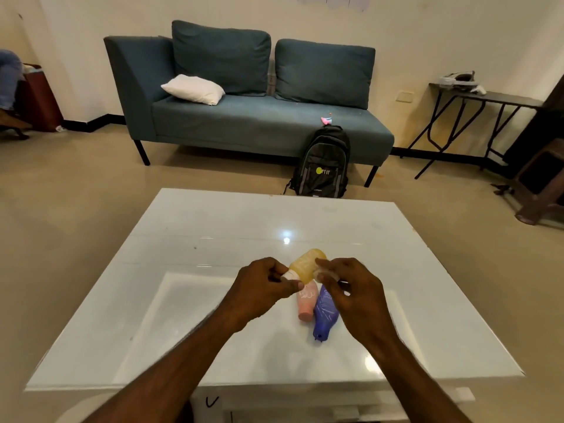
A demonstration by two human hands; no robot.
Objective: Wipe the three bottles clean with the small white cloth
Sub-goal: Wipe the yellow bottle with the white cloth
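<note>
A yellow bottle point(306, 264) is held tilted above the white table point(183, 285). My left hand point(262, 285) grips its white cap end. My right hand point(351, 288) holds the small white cloth point(325, 275) bunched against the bottle's right side. Below my hands a pink bottle point(306, 303) and a blue bottle point(325, 312) lie side by side on the table, necks pointing toward me. Most of the cloth is hidden by my right fingers.
A teal sofa point(250, 117) with a white pillow point(193, 89) stands beyond the table, with a black backpack point(322, 163) leaning against it. A dark folding table point(476, 99) is at the right wall, a brown stool point(543, 184) at the far right.
</note>
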